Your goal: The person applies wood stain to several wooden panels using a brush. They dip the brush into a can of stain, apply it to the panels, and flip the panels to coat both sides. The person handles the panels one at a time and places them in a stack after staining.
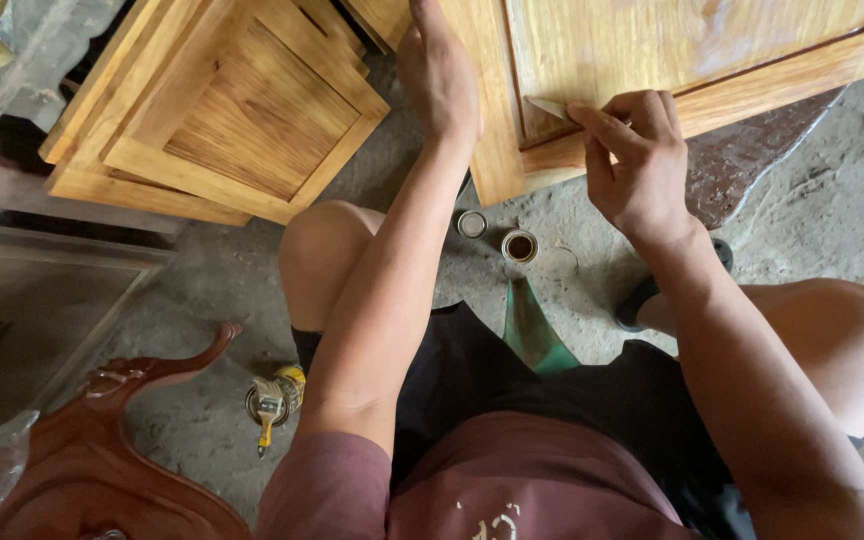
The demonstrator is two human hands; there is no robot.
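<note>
Wooden door panel (652, 60), left hand (439, 75) flat on it, right hand (632, 160) pinching one thin blade (550, 106), perhaps a scraper, two tins (519, 246) below.

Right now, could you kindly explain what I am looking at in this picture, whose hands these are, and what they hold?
The picture comes from a camera worn on a person's head, looking down, so both arms are that person's own. The person crouches on a concrete floor. The left hand rests flat on a pale wooden door panel. The right hand pinches a small flat blade against the panel's inner groove. A second panel lies to the left. On the floor sit a small open tin with its lid beside it, a brush resting on another tin, and a dark carved wooden piece.
</note>
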